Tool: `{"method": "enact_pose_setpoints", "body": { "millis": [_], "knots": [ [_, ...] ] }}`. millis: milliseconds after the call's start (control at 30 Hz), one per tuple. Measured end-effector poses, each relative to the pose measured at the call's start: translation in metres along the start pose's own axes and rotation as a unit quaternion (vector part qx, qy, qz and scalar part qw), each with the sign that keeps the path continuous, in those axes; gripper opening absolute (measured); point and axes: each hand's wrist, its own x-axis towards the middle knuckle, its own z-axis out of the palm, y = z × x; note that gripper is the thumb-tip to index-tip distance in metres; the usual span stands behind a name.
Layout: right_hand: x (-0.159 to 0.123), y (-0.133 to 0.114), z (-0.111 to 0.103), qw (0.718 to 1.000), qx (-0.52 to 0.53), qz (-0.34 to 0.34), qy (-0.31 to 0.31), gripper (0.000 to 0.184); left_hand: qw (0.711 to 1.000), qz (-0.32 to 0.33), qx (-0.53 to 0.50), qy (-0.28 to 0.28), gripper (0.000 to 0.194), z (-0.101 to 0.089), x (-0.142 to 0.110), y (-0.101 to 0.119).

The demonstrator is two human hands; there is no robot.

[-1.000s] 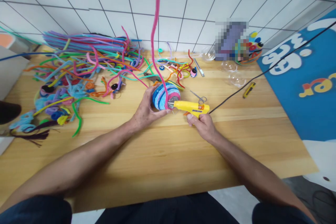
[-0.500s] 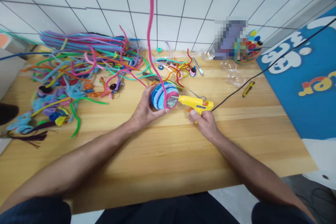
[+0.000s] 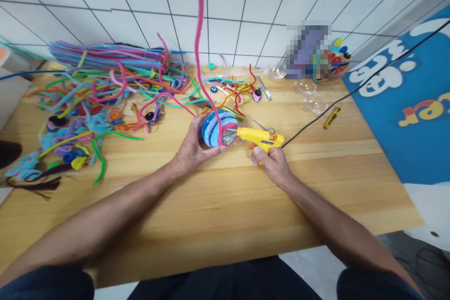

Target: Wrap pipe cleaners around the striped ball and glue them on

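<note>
My left hand (image 3: 191, 147) is wrapped round a ball (image 3: 215, 128) covered in blue, pink and purple pipe cleaners, held just above the wooden table (image 3: 225, 197). A long pink pipe cleaner (image 3: 199, 42) rises from the ball up out of the top of the view. My right hand (image 3: 272, 163) grips a yellow glue gun (image 3: 259, 138) by its handle, with its nozzle at the bare patch on the ball's right side. The gun's black cord (image 3: 351, 94) runs off to the upper right.
A big heap of coloured pipe cleaners (image 3: 101, 89) covers the table's back left. Small scissors (image 3: 264, 127) lie behind the gun. Clear plastic half-spheres (image 3: 311, 96), a yellow utility knife (image 3: 332, 117) and a decorated ball (image 3: 337, 63) are at the back right. A blue mat (image 3: 411, 103) lies right.
The ball has turned a little in my left hand, showing more of its bare patch. The glue gun drew back slightly to the right and its nozzle stays at the ball.
</note>
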Motion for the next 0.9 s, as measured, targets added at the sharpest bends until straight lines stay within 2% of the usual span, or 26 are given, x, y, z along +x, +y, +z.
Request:
{"method": "enact_pose_setpoints", "body": {
  "millis": [433, 900],
  "knots": [
    [0.0011, 0.0002, -0.005, 1.0, 0.002, 0.007, 0.014, 0.08, 1.0, -0.018, -0.001, 0.007, 0.116, -0.0018, -0.0006, 0.001],
    [-0.0012, -0.0025, -0.0023, 1.0, -0.003, -0.003, -0.02, 0.076, 1.0, -0.004, 0.001, 0.01, 0.108, 0.0005, 0.0009, 0.0018]
  ]
}}
